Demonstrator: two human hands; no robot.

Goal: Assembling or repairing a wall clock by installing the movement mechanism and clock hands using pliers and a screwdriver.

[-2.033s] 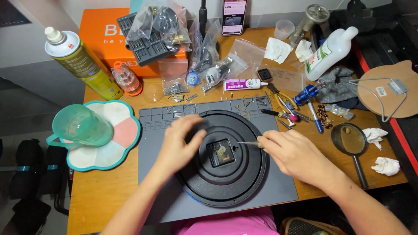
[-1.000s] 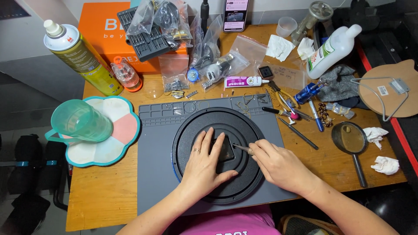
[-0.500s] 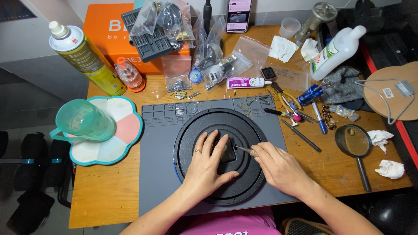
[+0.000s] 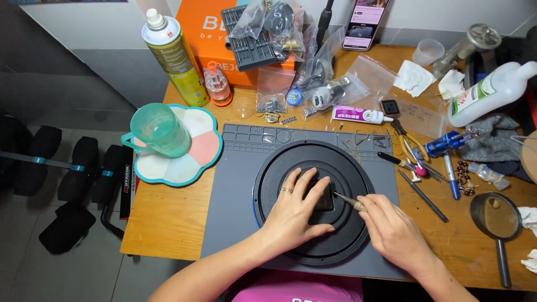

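Note:
My left hand (image 4: 295, 210) lies flat on a small dark square part (image 4: 325, 197) at the middle of a round black turntable (image 4: 341, 168), fingers spread over it. My right hand (image 4: 394, 232) pinches a thin metal pick (image 4: 345, 199) whose tip touches the right edge of the square part. The turntable rests on a grey work mat (image 4: 235, 190) on a wooden table (image 4: 168, 218). Most of the square part is hidden under my left fingers.
A green cup (image 4: 159, 130) stands on a flower-shaped tray (image 4: 196, 156) at left. A spray can (image 4: 176, 56), orange box (image 4: 207, 28), plastic bags, glue tube (image 4: 358, 115), pens, pliers, white bottle (image 4: 492, 92) and magnifier (image 4: 495, 218) crowd the back and right.
My left hand slid from the turntable's left edge onto the square part and now covers it. My right hand brought the pick tip in against the part.

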